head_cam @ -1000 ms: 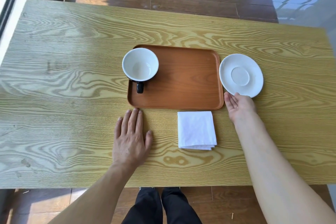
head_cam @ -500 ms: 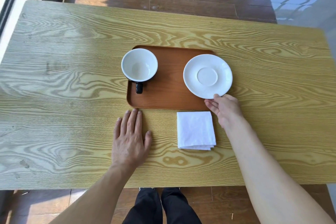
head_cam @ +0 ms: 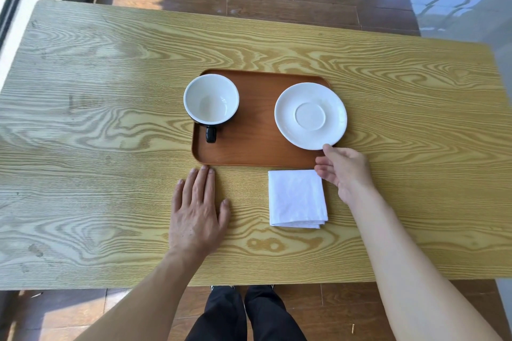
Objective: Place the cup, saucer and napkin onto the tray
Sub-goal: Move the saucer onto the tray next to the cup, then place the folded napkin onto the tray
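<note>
A brown wooden tray (head_cam: 256,148) lies at the middle of the table. A white-lined black cup (head_cam: 211,99) stands upright on its left end, handle toward me. The white saucer (head_cam: 310,115) rests on the tray's right end, its rim overhanging the right edge. A folded white napkin (head_cam: 297,198) lies on the table just in front of the tray's right half. My right hand (head_cam: 345,171) hovers between saucer and napkin, fingers apart, thumb tip at the saucer's near rim, holding nothing. My left hand (head_cam: 196,213) lies flat, palm down, fingertips at the tray's near left corner.
The yellow wood-grain table (head_cam: 110,119) stretches wide to the left and right of the tray. Its near edge is just behind my forearms, with my legs (head_cam: 243,313) below it. Dark wooden floor lies beyond the far edge.
My right hand carried the saucer from the table right of the tray onto the tray's right end, then let go and drew back slightly. The left hand stayed still.
</note>
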